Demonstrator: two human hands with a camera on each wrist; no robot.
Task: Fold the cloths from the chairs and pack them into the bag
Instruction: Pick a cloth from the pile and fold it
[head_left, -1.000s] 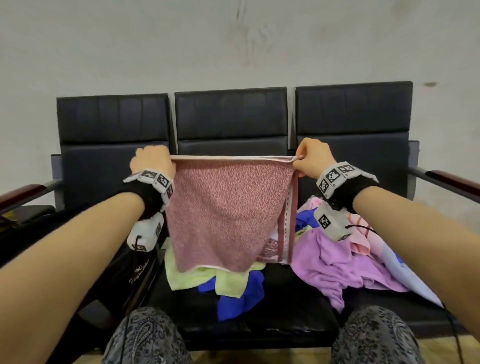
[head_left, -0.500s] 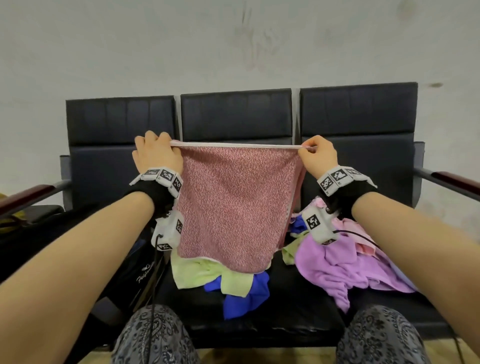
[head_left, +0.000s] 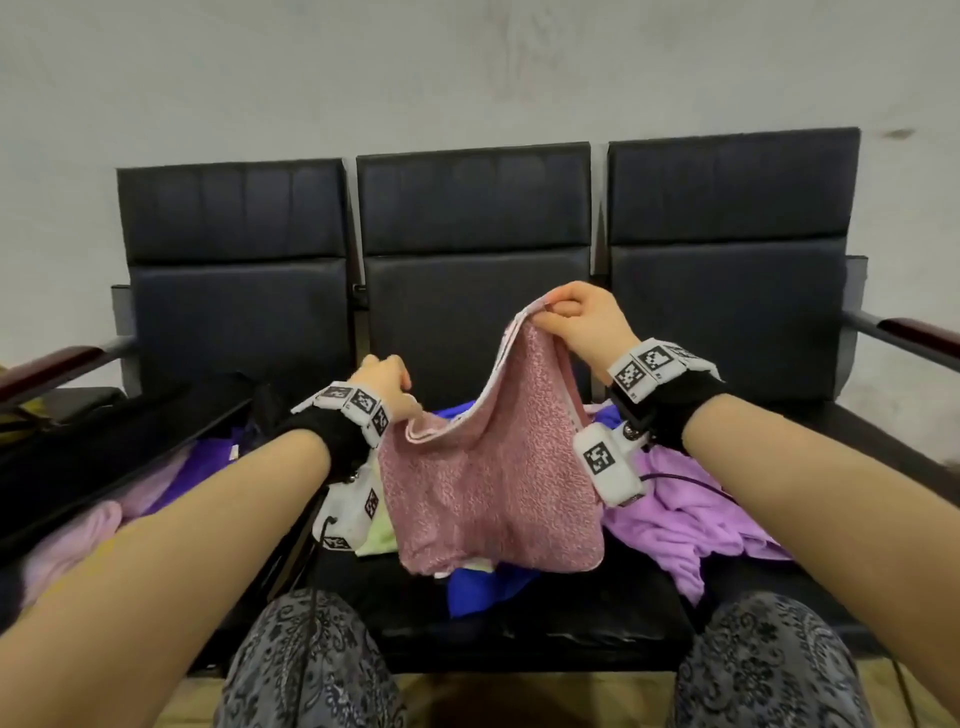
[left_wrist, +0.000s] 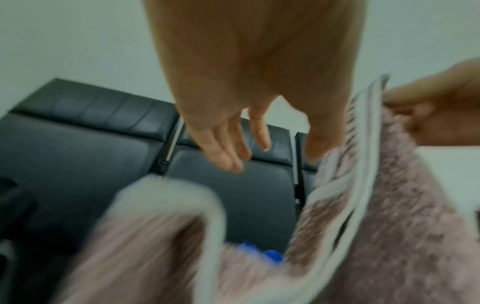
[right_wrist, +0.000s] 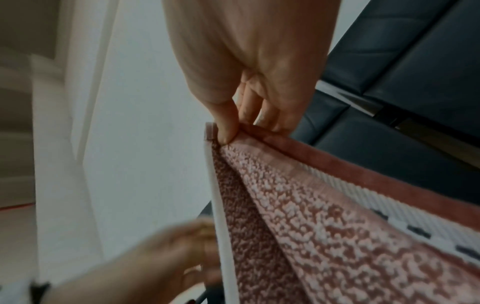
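Note:
A pink terry towel with a white hem hangs over the middle seat. My right hand pinches its top corner between thumb and fingers, plainly seen in the right wrist view. My left hand is lower, beside the towel's sagging left edge. In the left wrist view its fingers are spread and straight, holding nothing, and the towel flops below them. A black bag lies open on the left seat with pink and purple cloths inside.
Three black padded chairs stand against a pale wall. On the seats lie a purple cloth, a blue cloth and a light green one. Wooden armrests flank the row. My knees are at the front.
The towel was held taut by both top corners. My left hand has dropped and let go of its corner, my right hand moved toward the middle, and the towel now sags.

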